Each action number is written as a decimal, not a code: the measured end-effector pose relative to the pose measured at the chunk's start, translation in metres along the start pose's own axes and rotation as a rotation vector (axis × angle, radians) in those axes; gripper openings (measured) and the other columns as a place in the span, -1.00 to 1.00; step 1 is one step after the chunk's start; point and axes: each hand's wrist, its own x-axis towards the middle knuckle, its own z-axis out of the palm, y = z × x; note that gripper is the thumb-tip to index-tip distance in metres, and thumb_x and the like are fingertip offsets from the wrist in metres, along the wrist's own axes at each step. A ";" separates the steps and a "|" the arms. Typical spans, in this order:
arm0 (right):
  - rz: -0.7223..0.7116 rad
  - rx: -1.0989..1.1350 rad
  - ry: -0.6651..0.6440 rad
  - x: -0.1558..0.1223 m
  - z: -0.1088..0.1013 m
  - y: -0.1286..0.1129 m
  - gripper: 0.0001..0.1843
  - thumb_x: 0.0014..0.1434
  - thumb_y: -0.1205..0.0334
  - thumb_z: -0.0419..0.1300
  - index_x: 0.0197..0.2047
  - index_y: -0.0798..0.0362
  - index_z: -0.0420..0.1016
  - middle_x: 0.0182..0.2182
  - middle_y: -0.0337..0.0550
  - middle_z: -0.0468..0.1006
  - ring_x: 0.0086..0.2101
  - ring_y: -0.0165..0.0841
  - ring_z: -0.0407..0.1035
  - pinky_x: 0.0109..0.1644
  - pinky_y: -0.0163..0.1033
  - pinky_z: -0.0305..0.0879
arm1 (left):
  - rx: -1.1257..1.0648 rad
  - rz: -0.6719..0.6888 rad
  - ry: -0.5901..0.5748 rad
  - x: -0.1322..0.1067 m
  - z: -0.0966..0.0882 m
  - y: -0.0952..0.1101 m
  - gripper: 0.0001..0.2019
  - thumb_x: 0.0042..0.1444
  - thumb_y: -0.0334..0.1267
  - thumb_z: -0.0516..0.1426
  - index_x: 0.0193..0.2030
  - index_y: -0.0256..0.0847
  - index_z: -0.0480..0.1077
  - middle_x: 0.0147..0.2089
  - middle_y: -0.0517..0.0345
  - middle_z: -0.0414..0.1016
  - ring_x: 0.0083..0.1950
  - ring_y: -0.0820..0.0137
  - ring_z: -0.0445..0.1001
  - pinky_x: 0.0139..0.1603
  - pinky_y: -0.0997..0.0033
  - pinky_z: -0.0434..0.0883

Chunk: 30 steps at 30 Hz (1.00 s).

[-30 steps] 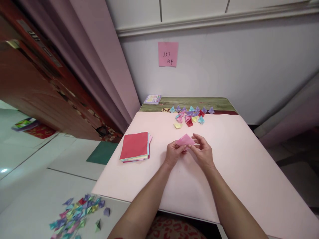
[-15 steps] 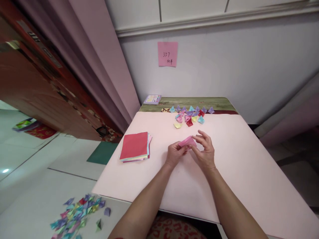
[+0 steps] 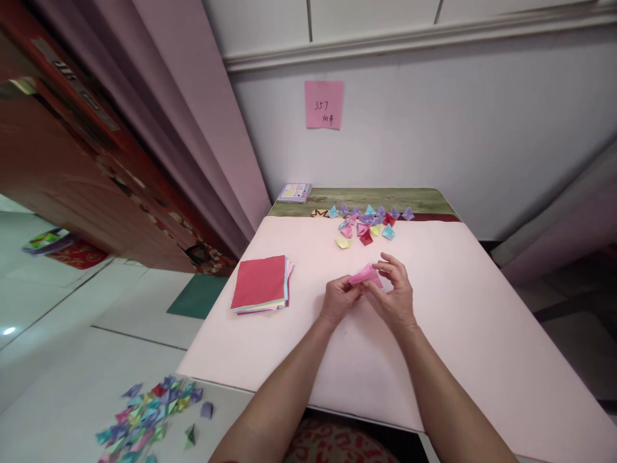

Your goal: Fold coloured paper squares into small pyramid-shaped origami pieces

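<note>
Since a second ago, the pink paper (image 3: 365, 275) has gone from a broad diamond to a narrower, slanted shape; the right fingers stand slightly higher. Paper is raised above the middle of the pale pink surface (image 3: 250, 341). Handling, by judgement: very light, soft, creases readily; best taken by its folded edges. Left grip (image 3: 340, 298): narrow, pinching the left end. Right grip (image 3: 396, 301): loosely spread, holding the right side between thumb and fingertip. Left of the hands, a red-topped paper stack (image 3: 260, 283); beyond them, small folded pieces (image 3: 366, 237). Floor, lower left: folded-paper pile (image 3: 150, 411).
</note>
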 end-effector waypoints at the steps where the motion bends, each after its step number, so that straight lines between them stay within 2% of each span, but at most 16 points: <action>1: -0.007 -0.001 -0.001 0.000 0.000 0.001 -0.68 0.08 0.20 0.33 -0.06 -0.06 0.52 0.15 -0.02 0.36 0.13 -0.12 0.29 0.11 0.05 0.37 | -0.004 -0.002 0.001 0.000 0.000 0.000 -0.75 -0.02 -0.12 0.32 -0.41 -0.31 0.50 -0.53 0.24 0.38 -0.52 0.55 0.26 -0.47 0.50 0.27; 8: -0.022 0.084 -0.067 -0.002 0.001 0.004 -0.86 0.12 0.19 0.32 -0.20 -0.08 0.62 0.19 -0.06 0.32 0.08 -0.12 0.33 0.15 0.08 0.33 | -0.013 -0.088 0.040 0.000 -0.001 0.005 -0.67 0.01 -0.02 0.29 -0.39 -0.31 0.50 -0.50 0.17 0.46 -0.52 0.49 0.38 -0.48 0.47 0.40; 12: -0.011 0.171 -0.128 -0.003 0.000 0.000 -0.81 0.24 0.15 0.20 -0.16 -0.08 0.64 0.17 -0.04 0.35 0.11 -0.13 0.32 0.19 0.06 0.29 | -0.048 -0.126 0.083 0.000 -0.003 0.008 -0.65 0.01 0.01 0.29 -0.39 -0.30 0.49 -0.48 0.16 0.47 -0.50 0.47 0.42 -0.46 0.44 0.44; 15: 0.049 0.208 -0.126 -0.003 0.001 0.002 -0.74 0.31 0.14 0.11 -0.20 -0.06 0.66 0.05 -0.03 0.47 0.08 -0.16 0.36 0.18 0.03 0.29 | -0.072 -0.093 0.092 0.001 -0.003 0.009 -0.68 0.01 -0.02 0.29 -0.45 -0.30 0.48 -0.52 0.17 0.46 -0.50 0.47 0.42 -0.43 0.45 0.44; 17: 0.109 0.207 -0.108 -0.004 0.002 0.006 -0.78 0.27 0.12 0.18 -0.26 -0.05 0.66 -0.02 -0.03 0.52 0.04 -0.16 0.40 0.15 0.01 0.31 | -0.084 -0.076 0.088 0.002 -0.003 0.010 -0.69 0.02 -0.05 0.29 -0.47 -0.30 0.47 -0.52 0.17 0.46 -0.49 0.46 0.43 -0.40 0.44 0.44; 20: 0.182 0.202 -0.101 -0.005 0.005 0.010 -0.84 0.16 0.09 0.29 -0.28 -0.03 0.65 -0.01 -0.01 0.52 0.03 -0.14 0.41 0.10 -0.01 0.36 | -0.098 -0.063 0.079 0.002 -0.002 0.010 -0.71 0.03 -0.07 0.28 -0.46 -0.30 0.49 -0.52 0.17 0.46 -0.49 0.48 0.40 -0.39 0.45 0.43; 24: 0.216 0.203 -0.092 -0.005 0.006 0.012 -0.80 0.14 0.06 0.30 -0.25 -0.01 0.62 0.06 0.02 0.47 0.07 -0.13 0.39 0.05 -0.02 0.41 | -0.097 -0.057 0.066 0.002 -0.003 0.010 -0.71 0.03 -0.06 0.28 -0.43 -0.30 0.49 -0.51 0.18 0.46 -0.48 0.49 0.38 -0.38 0.44 0.41; 28: 0.230 0.245 -0.069 -0.004 0.006 0.014 -0.64 0.11 0.04 0.32 -0.04 -0.02 0.54 0.16 0.05 0.38 0.09 -0.13 0.37 0.04 -0.01 0.44 | -0.061 -0.040 0.031 0.002 -0.002 0.011 -0.69 0.04 -0.05 0.27 -0.48 -0.30 0.46 -0.53 0.19 0.43 -0.49 0.49 0.36 -0.40 0.46 0.37; 30: 0.210 0.228 -0.088 -0.003 0.006 0.014 -0.62 0.10 0.05 0.33 -0.02 -0.03 0.53 0.16 0.04 0.37 0.10 -0.13 0.36 0.05 -0.01 0.43 | -0.051 -0.030 0.014 0.002 -0.001 0.011 -0.68 0.06 -0.06 0.26 -0.50 -0.30 0.44 -0.54 0.20 0.41 -0.50 0.51 0.33 -0.42 0.49 0.33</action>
